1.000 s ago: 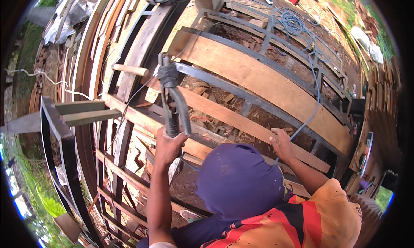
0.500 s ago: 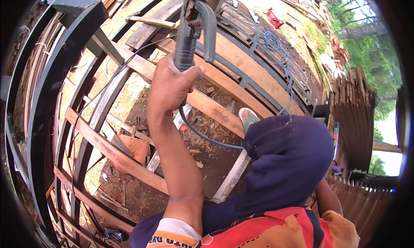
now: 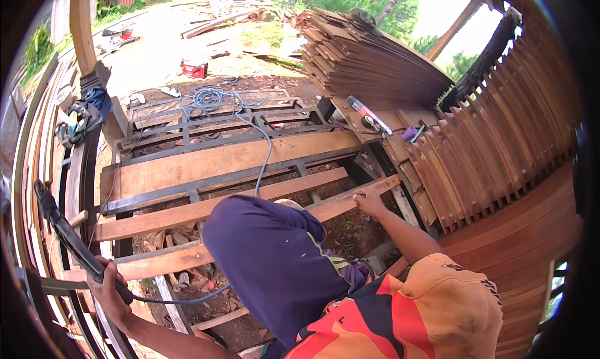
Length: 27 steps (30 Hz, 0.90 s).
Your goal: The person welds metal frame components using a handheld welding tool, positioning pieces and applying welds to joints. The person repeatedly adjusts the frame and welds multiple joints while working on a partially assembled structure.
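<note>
At the left, my left hand (image 3: 111,289) is closed round the handle of a black welding electrode holder (image 3: 78,249), which points up and away to the left. A blue-grey cable (image 3: 187,301) runs from its lower end toward my bent leg in dark trousers (image 3: 269,259). On the right, my right hand (image 3: 370,203) is at a wooden plank (image 3: 337,207), with its fingers curled together. Whatever they may hold is hidden. The plank lies across a dark frame, passing behind my knee. Another wooden board (image 3: 250,203) lies parallel just beyond.
A wide plank (image 3: 237,162) spans the dark metal frame (image 3: 181,193). Beyond it lies coiled cable (image 3: 209,99) and a red machine (image 3: 194,69). Stacked boards (image 3: 381,65) and a slatted wooden wall (image 3: 500,140) stand at the right. A tube (image 3: 369,114) lies beside them.
The view has swung to the right. My left hand, still gripping the electrode holder, has lowered from in front of me to the far left. My right hand has come into view at the plank.
</note>
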Tool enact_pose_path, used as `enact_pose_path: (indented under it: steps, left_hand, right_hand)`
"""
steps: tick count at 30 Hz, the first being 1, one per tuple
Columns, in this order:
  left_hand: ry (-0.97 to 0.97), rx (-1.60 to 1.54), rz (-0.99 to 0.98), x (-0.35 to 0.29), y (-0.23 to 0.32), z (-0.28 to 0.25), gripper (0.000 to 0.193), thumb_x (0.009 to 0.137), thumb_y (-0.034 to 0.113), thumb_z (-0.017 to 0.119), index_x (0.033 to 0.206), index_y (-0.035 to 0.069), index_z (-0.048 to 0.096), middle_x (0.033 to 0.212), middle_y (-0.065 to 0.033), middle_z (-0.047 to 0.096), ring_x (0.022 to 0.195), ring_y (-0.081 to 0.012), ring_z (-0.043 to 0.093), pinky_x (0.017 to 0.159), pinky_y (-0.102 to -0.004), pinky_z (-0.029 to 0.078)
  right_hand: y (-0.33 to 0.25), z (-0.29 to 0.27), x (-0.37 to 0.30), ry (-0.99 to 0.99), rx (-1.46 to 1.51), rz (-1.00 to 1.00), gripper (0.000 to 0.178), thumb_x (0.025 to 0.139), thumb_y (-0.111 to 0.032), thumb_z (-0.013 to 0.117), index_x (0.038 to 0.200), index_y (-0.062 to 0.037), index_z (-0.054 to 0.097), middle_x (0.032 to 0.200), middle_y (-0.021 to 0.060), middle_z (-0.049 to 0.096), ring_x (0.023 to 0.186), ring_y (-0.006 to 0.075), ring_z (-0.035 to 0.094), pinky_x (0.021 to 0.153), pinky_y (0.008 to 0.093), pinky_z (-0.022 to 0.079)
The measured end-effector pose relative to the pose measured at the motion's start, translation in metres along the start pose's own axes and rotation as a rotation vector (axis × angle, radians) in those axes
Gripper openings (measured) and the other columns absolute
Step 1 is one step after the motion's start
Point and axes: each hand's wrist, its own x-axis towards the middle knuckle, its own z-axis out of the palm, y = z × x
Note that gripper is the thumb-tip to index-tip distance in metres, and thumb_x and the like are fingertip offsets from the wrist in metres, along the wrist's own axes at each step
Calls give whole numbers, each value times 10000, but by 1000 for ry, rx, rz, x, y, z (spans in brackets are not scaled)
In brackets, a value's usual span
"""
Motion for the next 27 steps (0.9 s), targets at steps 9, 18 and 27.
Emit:
enact_pose_path:
  steps: [9,18,27]
  left_hand:
    - [-51,228,31,48,9,128,300,807,193,709,1017,43,557,659,-17,479,533,-100,501,490,-248,395]
    - [-108,246,-86,79,-64,212,331,807,143,825,1051,0,653,769,-48,599,552,-125,501,464,-287,370]
    - [-74,240,-190,93,-86,303,402,732,163,761,1045,33,545,744,-34,527,573,-124,543,513,-265,466]
  right_hand:
    - [165,40,152,174,386,440,206,995,-104,644,1157,16,685,852,103,691,705,164,675,554,292,522]
    - [266,-42,351,629,1012,497,280,1024,-95,587,1291,-10,575,1095,130,624,964,292,636,792,417,576]
    - [387,-113,535,536,-30,296,357,977,-249,685,1257,-38,617,1137,121,699,971,240,680,769,371,604]
